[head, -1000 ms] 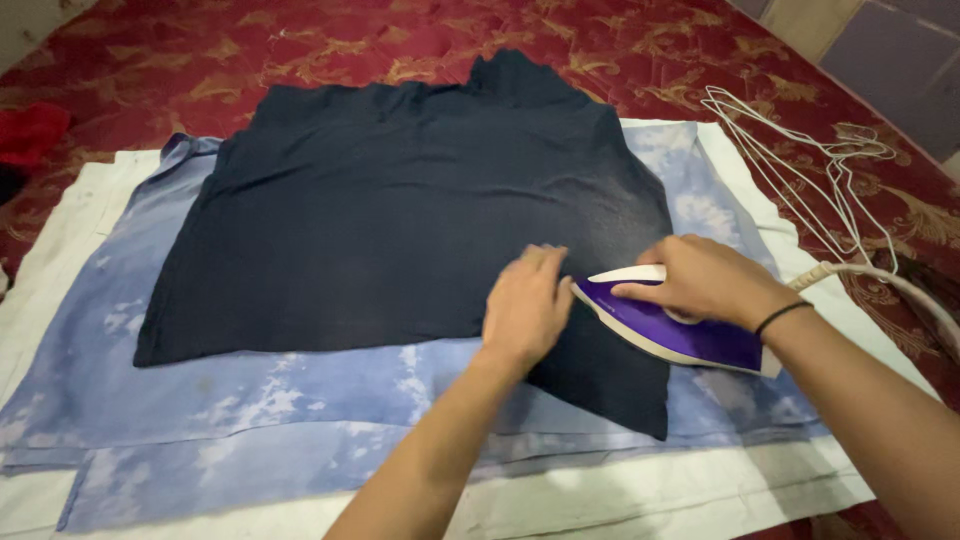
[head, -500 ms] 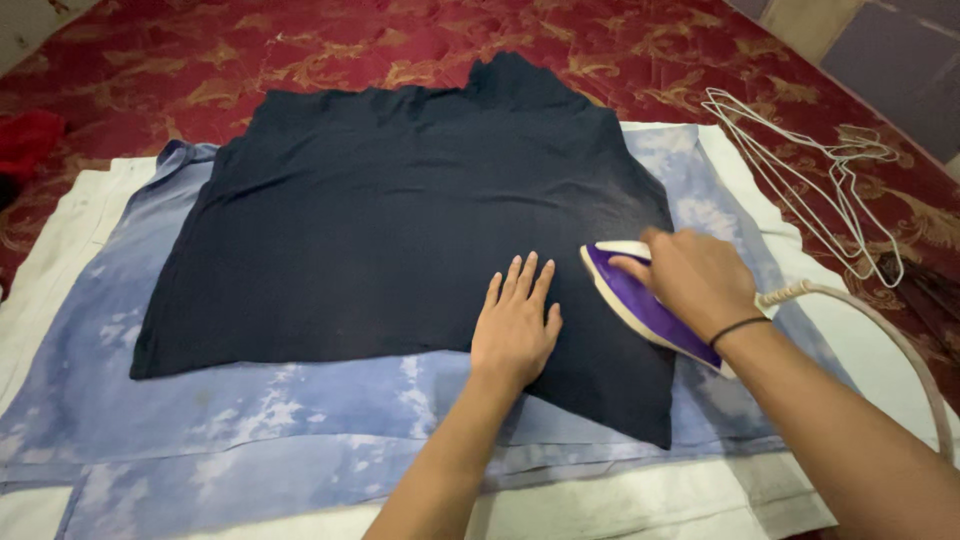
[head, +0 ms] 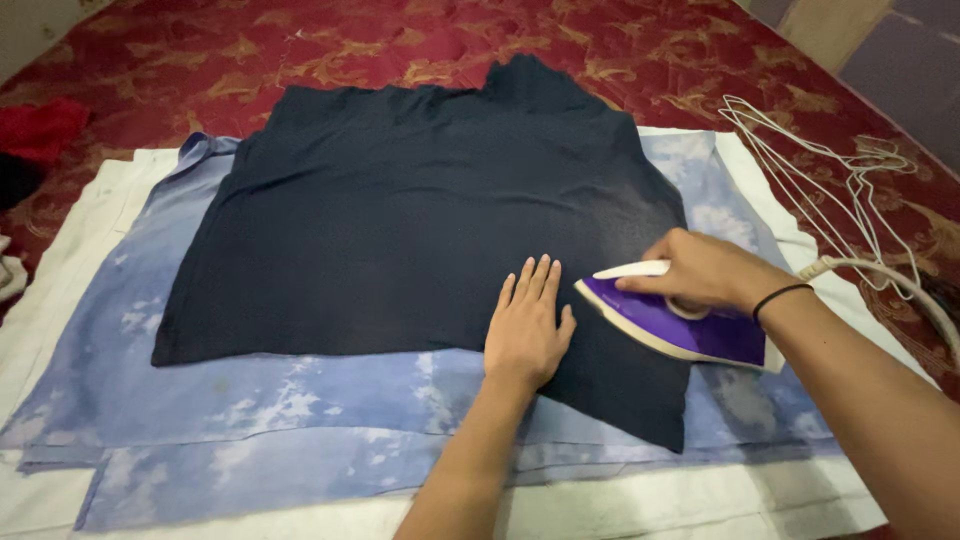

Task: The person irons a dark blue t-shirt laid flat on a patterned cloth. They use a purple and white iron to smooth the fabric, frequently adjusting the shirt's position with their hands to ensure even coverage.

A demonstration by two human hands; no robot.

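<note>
While gripped, purple iron point(head: 672, 322) tip leftward.

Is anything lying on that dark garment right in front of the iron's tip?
Yes. The left hand lies flat on the dark garment, just ahead of the tip of the purple iron that the right hand holds. Beyond that hand, the cloth looks bare.

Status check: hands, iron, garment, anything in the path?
Left hand flat on dark garment. Right hand gripping purple iron, soleplate down on garment. White wire hangers off to the right, clear of iron.
</note>
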